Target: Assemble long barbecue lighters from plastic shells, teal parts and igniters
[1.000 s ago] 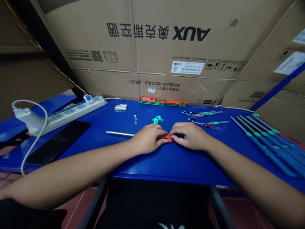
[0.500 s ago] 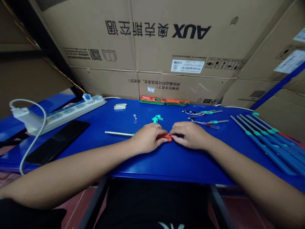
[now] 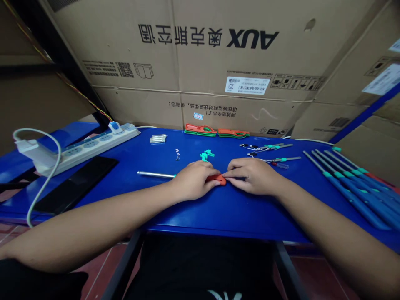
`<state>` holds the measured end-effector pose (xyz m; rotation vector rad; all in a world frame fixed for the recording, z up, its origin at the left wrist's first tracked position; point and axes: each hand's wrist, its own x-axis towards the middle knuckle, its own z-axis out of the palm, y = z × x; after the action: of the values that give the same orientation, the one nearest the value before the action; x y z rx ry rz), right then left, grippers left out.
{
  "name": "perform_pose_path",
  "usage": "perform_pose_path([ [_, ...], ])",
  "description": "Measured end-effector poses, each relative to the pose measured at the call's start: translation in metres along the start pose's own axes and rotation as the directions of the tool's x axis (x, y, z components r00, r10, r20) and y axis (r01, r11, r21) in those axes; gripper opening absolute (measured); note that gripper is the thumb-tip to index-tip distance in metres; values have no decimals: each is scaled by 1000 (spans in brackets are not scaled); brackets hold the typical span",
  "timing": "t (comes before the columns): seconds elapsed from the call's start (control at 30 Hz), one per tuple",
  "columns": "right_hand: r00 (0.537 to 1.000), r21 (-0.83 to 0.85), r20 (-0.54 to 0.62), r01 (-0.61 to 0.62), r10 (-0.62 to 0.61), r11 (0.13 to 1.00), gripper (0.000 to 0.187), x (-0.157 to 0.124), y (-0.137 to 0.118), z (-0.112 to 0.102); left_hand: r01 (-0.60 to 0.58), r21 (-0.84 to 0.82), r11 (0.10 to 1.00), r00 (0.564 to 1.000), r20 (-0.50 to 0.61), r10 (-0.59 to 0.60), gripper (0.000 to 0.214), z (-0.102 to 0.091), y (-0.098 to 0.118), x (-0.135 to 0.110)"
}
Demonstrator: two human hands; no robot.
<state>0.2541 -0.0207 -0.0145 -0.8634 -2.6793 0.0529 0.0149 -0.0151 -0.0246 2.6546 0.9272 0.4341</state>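
My left hand point(image 3: 194, 180) lies closed over an orange plastic handle point(image 3: 216, 179) on the blue table point(image 3: 218, 208). A metal rod point(image 3: 153, 173) sticks out to the left from under that hand. My right hand point(image 3: 252, 175) rests beside it, fingers pinched together at the orange handle's right end. What the right fingertips grip is too small to make out. Small teal plastic parts point(image 3: 206, 155) lie just behind my left hand.
A white power strip point(image 3: 84, 146) and a black phone point(image 3: 78, 183) lie at the left. Two orange-green handle shells point(image 3: 215, 131) sit against the cardboard boxes point(image 3: 200, 62). Finished teal-collared tools point(image 3: 353, 183) lie in a row at the right; several wired parts point(image 3: 271, 152) are behind my right hand.
Both hands stay on the orange handle; the right hand's fingers have shifted slightly. Nothing else on the table has moved.
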Motion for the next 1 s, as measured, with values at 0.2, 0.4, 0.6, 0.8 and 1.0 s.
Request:
perform_pose_path([
  [0.2, 999, -72, 28, 21, -19, 997, 27, 1, -1, 0, -10, 16, 1000, 1000, -4, 10, 30, 1, -1, 0],
  [0.4, 998, -146, 51, 52, -45, 988, 28, 1, -4, -1, -13, 19, 1000, 1000, -6, 13, 32, 2, -2, -1],
  [0.6, 997, -100, 41, 66, -63, 993, 26, 0, -4, -2, -10, 21, 1000, 1000, -12, 10, 30, 1, -1, -2],
  [0.8, 997, -101, 28, 71, -68, 992, 26, -1, -3, -1, -9, 33, 999, 1000, 4, 8, 29, -1, 1, -2],
  [1.0, 992, -218, 59, 120, -110, 968, 27, 0, -8, -2, 19, 27, 999, 999, 38, -20, 42, -1, 0, -1],
])
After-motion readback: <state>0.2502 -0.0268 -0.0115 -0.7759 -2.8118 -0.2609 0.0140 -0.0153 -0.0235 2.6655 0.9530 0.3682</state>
